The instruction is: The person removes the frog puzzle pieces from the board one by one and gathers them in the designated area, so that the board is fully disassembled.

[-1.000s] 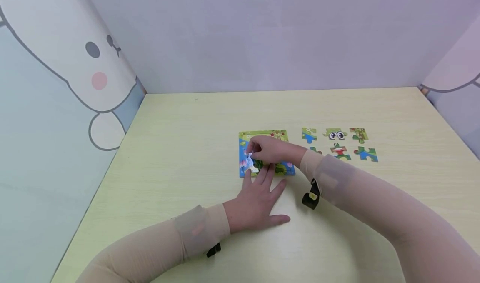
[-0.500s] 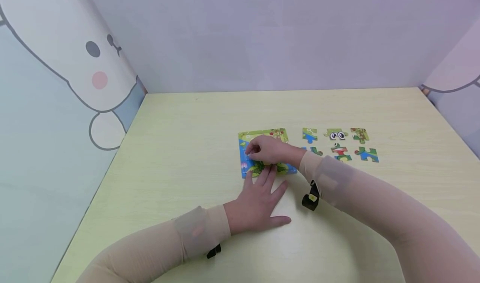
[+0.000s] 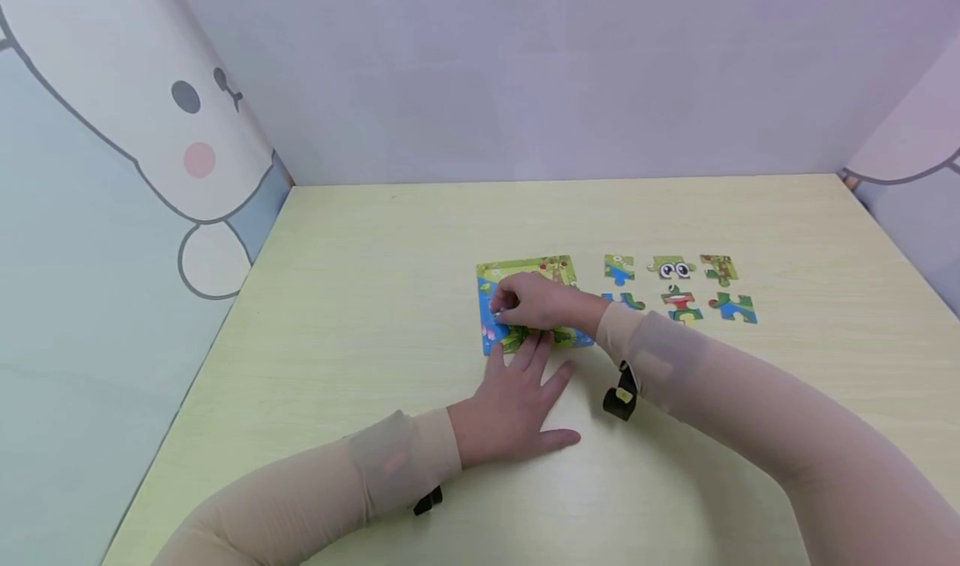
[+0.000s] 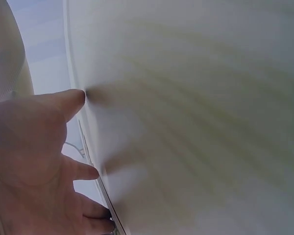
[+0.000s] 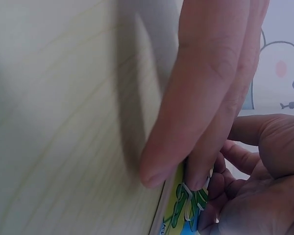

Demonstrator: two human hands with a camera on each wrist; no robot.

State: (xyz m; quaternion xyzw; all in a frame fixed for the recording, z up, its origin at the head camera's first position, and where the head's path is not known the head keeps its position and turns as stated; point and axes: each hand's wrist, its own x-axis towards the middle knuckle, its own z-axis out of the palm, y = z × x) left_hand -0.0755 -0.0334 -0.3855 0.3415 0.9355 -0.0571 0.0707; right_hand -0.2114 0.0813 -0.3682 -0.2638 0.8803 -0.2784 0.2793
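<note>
A square puzzle board [image 3: 517,264] with a green, blue and yellow picture lies mid-table in the head view. My left hand [image 3: 510,408] is spread flat, its fingertips resting on the board's near edge and its thumb out on the table. Over the board, my right hand [image 3: 535,299] bends its fingers and pinches a puzzle piece against the board's left part; the piece is mostly hidden under the fingertips. In the right wrist view, the curled right hand [image 5: 269,196] is close beside the straight left fingers [image 5: 206,83], with a strip of the board [image 5: 179,210] showing below.
Right of the board lie several loose puzzle pieces in two rows, among them one with eyes [image 3: 671,268], one with a red mouth [image 3: 681,303] and a blue-green one [image 3: 735,308]. Upright panels stand behind and beside the pale table [image 3: 360,299].
The shiny, tilted puzzle piece under my right fingers has gone down flat onto the board, and its glare is gone. The board turned very slightly. My left hand stayed in place.
</note>
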